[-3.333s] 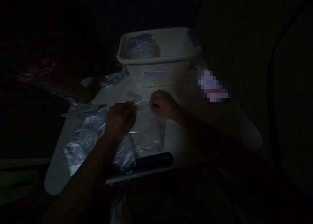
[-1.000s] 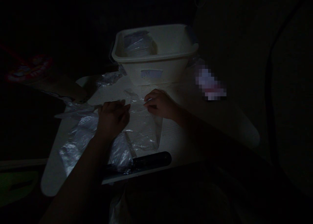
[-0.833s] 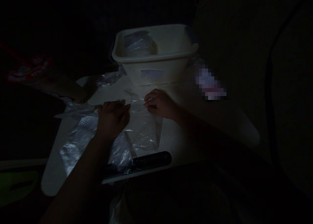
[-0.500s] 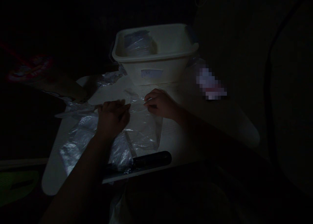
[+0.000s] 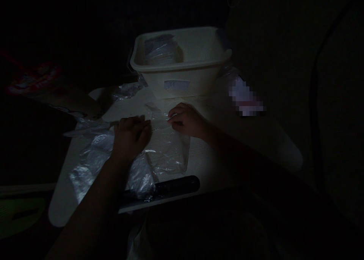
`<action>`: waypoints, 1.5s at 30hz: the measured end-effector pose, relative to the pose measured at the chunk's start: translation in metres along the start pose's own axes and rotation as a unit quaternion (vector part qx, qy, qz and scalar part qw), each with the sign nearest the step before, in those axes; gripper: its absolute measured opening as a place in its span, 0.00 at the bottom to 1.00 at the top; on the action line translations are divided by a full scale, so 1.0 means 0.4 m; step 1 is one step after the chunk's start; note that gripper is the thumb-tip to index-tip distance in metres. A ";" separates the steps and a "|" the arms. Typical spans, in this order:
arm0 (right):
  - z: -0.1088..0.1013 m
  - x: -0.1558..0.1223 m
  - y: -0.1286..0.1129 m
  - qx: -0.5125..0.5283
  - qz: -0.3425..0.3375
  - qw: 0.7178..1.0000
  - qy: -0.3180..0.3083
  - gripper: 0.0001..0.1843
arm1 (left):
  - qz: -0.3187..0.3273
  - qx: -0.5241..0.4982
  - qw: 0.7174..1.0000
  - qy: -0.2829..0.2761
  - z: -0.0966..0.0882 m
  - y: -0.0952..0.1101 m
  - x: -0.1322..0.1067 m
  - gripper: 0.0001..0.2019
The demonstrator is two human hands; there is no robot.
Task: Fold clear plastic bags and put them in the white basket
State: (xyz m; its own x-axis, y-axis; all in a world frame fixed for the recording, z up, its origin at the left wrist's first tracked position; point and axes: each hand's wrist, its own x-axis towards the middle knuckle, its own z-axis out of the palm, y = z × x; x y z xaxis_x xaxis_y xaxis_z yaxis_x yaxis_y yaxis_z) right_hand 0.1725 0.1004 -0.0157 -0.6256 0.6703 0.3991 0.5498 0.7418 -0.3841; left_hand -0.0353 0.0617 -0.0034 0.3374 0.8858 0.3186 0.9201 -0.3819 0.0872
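Observation:
In dim light a clear plastic bag [image 5: 167, 150] lies flat on a pale table [image 5: 204, 161]. My left hand [image 5: 131, 137] rests on the bag's upper left corner with its fingers curled and pressing the top edge. At the upper right corner my right hand [image 5: 186, 120] pinches the same top edge between thumb and fingers. The two hands are a short gap apart along that edge.
A cream plastic tub [image 5: 182, 65] stands behind the hands with crumpled plastic inside. More clear bags [image 5: 93, 161] pile at the left. A dark bar-shaped object [image 5: 170, 187] lies along the near edge. The surroundings are too dark to make out.
Since 3.3 s ago both hands shifted slightly left on the bag's top edge. Over the last second they have hardly moved.

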 end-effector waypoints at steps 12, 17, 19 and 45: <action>0.000 0.000 0.002 0.003 0.000 1.000 -0.010 0.09 | 0.000 -0.086 0.996 0.036 0.015 -0.014 0.003 0.11; 0.002 0.000 0.003 -0.002 -0.001 1.000 -0.009 0.10 | 0.008 -0.071 0.997 0.035 0.018 -0.017 0.001 0.11; 0.000 0.001 0.001 -0.002 -0.001 1.000 -0.007 0.10 | 0.015 -0.068 0.997 0.035 0.019 -0.019 0.001 0.12; -0.001 -0.007 0.009 0.026 0.070 0.990 0.119 0.11 | 0.038 -0.118 0.991 0.049 0.020 -0.019 -0.004 0.11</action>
State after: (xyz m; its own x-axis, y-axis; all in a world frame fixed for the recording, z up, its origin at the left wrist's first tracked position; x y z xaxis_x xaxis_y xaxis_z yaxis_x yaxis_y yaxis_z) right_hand 0.1766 0.1010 -0.0177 -0.3928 0.7573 0.5217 0.5889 0.6429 -0.4898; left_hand -0.0413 0.0652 -0.0123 0.3726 0.8266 0.4217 0.8166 -0.5080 0.2742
